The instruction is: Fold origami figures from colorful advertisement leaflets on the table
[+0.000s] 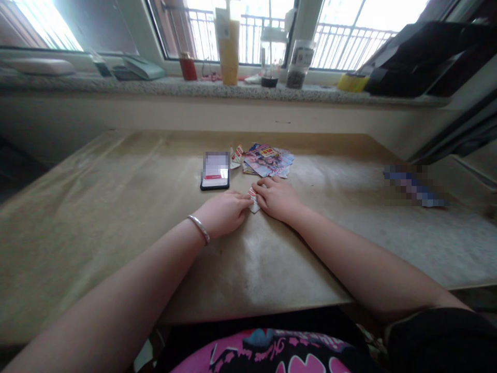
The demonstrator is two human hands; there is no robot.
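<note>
Small folded paper (pixel 254 207) on the table (pixel 116 217), btwn L hand (pixel 228 213) & R hand (pixel 277 199) — L fingertips on its left side, R fingers bent over its right (can't tell if either pinches it). Phone (pixel 216 173) + pile of printed papers (pixel 268 161) just beyond.

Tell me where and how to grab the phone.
Grip the phone by its long edges at the near end, your left hand coming from above and the near left. It seems to lie flat, screen up, so the edges give the likeliest hold; the folded paper stands beside the far part of its right edge.
</note>
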